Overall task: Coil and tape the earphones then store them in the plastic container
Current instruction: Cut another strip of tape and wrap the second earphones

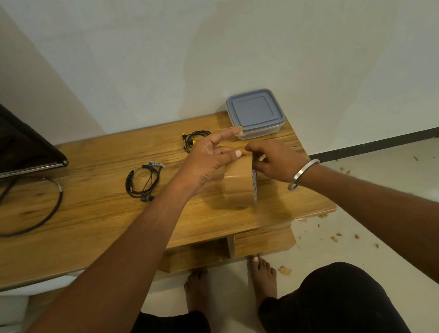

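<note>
A roll of brown packing tape (pixel 238 188) is held above the wooden table (pixel 86 229). My right hand (pixel 275 159) grips the roll from its right side. A short strip of tape is pulled off the roll and sticks to the fingertips of my left hand (pixel 212 159), its free end near the index fingertip. Coiled black earphones (pixel 143 181) lie on the table to the left of my hands. A second black coil with yellow tips (pixel 192 139) lies behind my left hand. The plastic container (pixel 256 113), with its grey lid on, stands at the back right corner.
A dark screen (pixel 9 141) stands at the left with a thick black cable loop (pixel 24 205) in front of it. The table's right edge is close to my right wrist. Scraps litter the floor at right; my feet are under the table.
</note>
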Action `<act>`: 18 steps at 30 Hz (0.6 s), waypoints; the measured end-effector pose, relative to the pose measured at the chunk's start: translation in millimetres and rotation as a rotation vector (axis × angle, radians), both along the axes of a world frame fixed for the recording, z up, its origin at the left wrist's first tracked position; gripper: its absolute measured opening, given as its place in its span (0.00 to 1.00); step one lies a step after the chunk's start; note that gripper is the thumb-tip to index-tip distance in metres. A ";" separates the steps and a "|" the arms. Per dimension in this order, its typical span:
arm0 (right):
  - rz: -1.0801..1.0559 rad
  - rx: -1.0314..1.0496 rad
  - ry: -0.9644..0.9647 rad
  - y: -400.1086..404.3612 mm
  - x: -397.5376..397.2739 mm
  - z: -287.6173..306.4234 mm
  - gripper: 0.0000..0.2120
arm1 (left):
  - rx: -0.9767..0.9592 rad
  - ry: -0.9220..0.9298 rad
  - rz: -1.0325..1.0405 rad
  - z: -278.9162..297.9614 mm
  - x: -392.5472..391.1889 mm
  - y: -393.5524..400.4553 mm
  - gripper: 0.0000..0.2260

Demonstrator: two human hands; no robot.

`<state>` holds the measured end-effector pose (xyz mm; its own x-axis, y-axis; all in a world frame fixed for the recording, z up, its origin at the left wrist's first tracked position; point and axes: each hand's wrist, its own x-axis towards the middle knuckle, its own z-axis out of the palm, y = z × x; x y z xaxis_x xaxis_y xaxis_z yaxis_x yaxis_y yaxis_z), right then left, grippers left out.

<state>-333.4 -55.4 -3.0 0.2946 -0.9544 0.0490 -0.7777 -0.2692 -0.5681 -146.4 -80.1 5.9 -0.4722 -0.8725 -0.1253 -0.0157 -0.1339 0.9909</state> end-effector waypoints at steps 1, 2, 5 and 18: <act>0.008 -0.001 0.012 -0.8 -0.4 -0.2 0.08 | -0.014 -0.009 0.012 -0.2 0.4 -0.2 0.23; 0.017 0.000 0.038 -1.1 -1.0 -0.7 0.06 | -0.033 -0.022 0.027 -0.9 0.5 -0.1 0.23; 0.052 0.018 0.118 2.1 -2.7 -1.9 0.06 | -0.104 -0.061 0.100 -6.2 -0.2 4.3 0.23; -0.017 0.069 0.239 5.5 -18.2 -2.4 0.11 | -0.041 0.125 0.514 -45.3 -36.2 23.2 0.25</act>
